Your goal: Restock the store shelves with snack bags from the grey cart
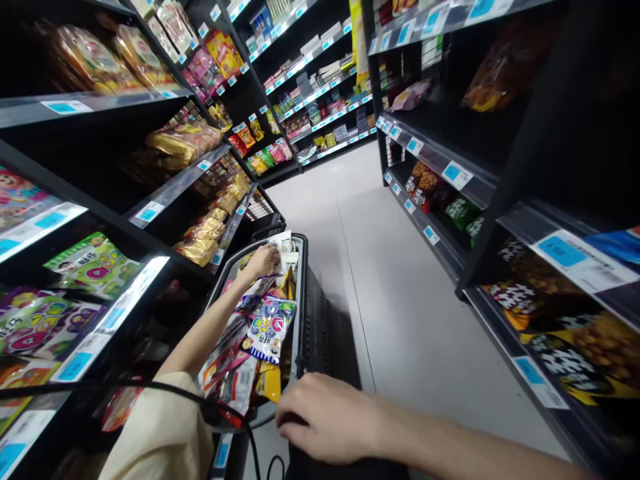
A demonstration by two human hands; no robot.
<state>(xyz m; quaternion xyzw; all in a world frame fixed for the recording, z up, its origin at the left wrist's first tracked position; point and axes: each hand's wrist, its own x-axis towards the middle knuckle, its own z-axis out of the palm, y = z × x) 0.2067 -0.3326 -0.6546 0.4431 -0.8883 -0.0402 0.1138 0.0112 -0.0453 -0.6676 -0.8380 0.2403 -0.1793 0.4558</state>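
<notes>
My left hand (265,260) reaches into the far end of a grey shopping basket (302,307). Its fingers curl down among snack bags beside a white packet (283,241); what they grip is hidden. On top of the pile lies a purple-and-white candy bag (270,327), with red packets and a yellow bag (269,381) nearer to me. My right hand (325,417) is at the basket's near corner, above dark clothing. Its fingers are curled in loosely, and I see nothing held in them.
Shelves of packaged snacks line both sides. On the left, a green candy bag (95,267) and gold-wrapped packs (210,230) sit close to the basket. A black cable (150,385) crosses my left sleeve. The pale floor (370,267) runs toward another shelf (320,87) at the far end.
</notes>
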